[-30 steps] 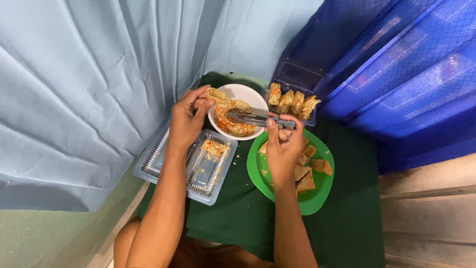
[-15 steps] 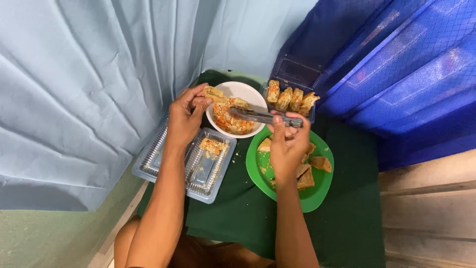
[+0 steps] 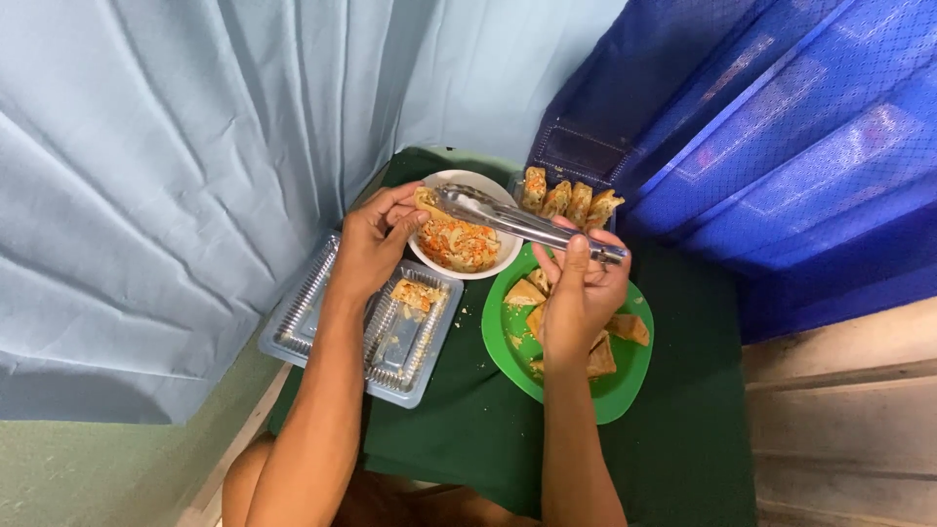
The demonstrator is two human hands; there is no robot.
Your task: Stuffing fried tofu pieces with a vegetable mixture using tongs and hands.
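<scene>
Right hand [image 3: 582, 293] clamps long metal tongs [image 3: 517, 222], tips closed over round white bowl [image 3: 464, 239]. Left hand [image 3: 376, 239] pinches pastry piece [image 3: 427, 201] at bowl's ten o'clock; shredded filling could spill if tilted.

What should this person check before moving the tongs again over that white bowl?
1. Right hand grips the metal tongs firmly: ok.
2. Tong tips reach into the white bowl: ok.
3. Left hand steadies the piece at the bowl's rim: ok.
4. Whether the tongs hold any filling: cannot tell.
5. Green plate has bare room: ok.
6. Clear tray lies flat on the green cloth: ok.
</scene>
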